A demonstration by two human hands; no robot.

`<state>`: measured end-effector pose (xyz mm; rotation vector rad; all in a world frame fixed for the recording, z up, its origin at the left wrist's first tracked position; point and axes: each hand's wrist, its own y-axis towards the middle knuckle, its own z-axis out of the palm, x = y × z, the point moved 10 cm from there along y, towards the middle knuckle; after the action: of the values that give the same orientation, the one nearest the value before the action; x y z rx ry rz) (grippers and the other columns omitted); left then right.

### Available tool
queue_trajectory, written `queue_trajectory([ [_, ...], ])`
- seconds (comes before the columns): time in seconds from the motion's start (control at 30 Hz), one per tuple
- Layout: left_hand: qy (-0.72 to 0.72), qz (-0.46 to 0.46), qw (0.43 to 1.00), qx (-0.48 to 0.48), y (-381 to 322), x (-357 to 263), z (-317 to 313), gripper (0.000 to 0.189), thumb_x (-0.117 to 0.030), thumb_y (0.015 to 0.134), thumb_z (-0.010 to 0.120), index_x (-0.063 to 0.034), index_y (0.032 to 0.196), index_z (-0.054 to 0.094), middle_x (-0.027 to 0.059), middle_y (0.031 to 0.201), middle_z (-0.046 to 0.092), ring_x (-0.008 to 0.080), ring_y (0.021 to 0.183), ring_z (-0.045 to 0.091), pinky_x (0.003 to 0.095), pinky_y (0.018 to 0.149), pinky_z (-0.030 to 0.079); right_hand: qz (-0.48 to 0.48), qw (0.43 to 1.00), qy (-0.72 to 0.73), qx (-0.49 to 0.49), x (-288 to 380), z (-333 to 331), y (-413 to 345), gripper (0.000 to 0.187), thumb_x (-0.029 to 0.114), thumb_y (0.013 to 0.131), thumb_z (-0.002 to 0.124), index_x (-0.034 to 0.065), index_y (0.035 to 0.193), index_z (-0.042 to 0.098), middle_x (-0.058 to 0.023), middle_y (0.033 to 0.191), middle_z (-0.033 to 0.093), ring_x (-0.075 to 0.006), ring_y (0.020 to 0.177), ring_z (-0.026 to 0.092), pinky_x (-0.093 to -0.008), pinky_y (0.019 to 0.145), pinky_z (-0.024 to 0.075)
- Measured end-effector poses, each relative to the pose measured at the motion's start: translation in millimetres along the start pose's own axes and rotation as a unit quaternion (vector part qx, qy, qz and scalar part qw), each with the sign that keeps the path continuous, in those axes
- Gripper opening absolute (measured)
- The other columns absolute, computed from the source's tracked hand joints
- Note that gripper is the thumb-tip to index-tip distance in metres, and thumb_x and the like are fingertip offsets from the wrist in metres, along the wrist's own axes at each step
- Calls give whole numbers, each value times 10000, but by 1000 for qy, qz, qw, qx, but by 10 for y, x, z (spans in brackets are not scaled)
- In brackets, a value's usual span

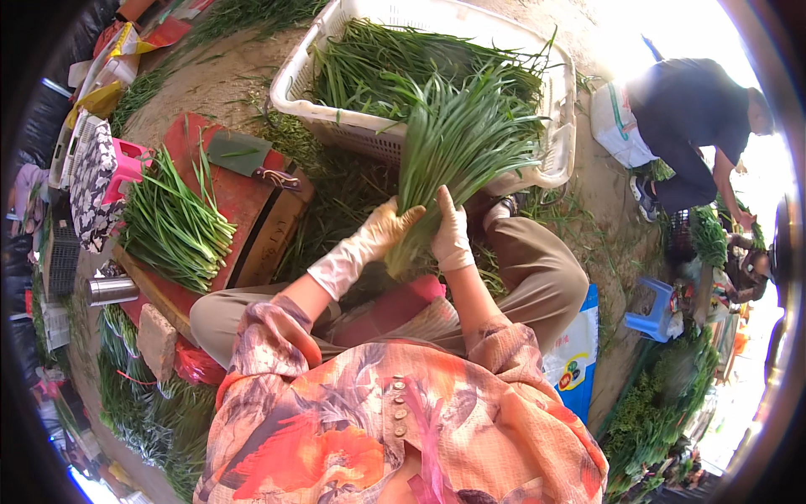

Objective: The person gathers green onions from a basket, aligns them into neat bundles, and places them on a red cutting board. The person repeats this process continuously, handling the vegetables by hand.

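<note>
A loose bunch of long green leaves, probably garlic chives (pixel 456 142), is held between my two gloved hands over my lap. My left hand (pixel 385 232) grips the pale stem end from the left, thumb across the front. On the opposite side, my right hand (pixel 452 236) presses against the stems with its thumb pointing up. The leaf tips fan out over the near rim of a white plastic crate (pixel 352 115). More green leaves (pixel 378 69) lie inside that crate. Part of the stem bottoms looks blurred.
Left of me, a red-topped wooden box (pixel 261 220) carries a cleaver (pixel 238 153) and a chive pile (pixel 179 227). A steel flask (pixel 112 291), brick (pixel 157 340) and pink stool (pixel 129 167) stand nearby. At right, another person (pixel 686 126) bends over greens beside a blue stool (pixel 650 312).
</note>
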<state>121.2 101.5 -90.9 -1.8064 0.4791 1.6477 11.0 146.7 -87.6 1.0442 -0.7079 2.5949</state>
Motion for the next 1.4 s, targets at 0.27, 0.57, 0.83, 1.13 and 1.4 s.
queue_trajectory([
  [0.27,175,167,931,-273,-946,-1198,-913,907,-342,772,735,-32,1437,201,245,1069,618,415,998,604,408,792,495,-103,977,-77,171,289,1575,-438,514,155,757,769,9,1187,529,-59,1091,607,-183,963,579,-337,857,473],
  [0.57,-35,199,935,-291,-1440,-1147,-2824,748,-187,807,735,-57,1405,305,127,1275,548,210,1127,520,313,958,423,-48,890,-139,432,-919,3589,-152,436,45,712,784,18,1103,596,-53,1008,648,-159,857,623,-292,767,530],
  [0.83,-56,114,955,-268,-1565,-948,-3294,738,-305,828,708,-92,1414,313,154,1338,472,252,1242,443,372,1043,365,60,849,-258,456,-1749,4026,-120,492,221,742,800,38,1146,590,-95,1017,668,-180,902,634,-307,791,517],
  [1.13,-80,65,869,-484,-2819,-904,-3913,763,-334,789,743,-89,1382,329,98,1264,528,195,1140,512,341,971,417,104,774,-334,529,-2488,4853,-891,450,238,737,781,-53,1045,629,-96,940,676,-156,807,620,-296,753,507],
  [1.4,-46,-127,873,-468,-2844,-122,-4059,479,-340,843,662,-56,1215,562,80,954,674,182,800,660,283,544,519,-63,629,-532,563,-3144,4644,-687,718,545,802,629,-154,959,583,-282,845,638,-372,799,630,-404,735,481],
])
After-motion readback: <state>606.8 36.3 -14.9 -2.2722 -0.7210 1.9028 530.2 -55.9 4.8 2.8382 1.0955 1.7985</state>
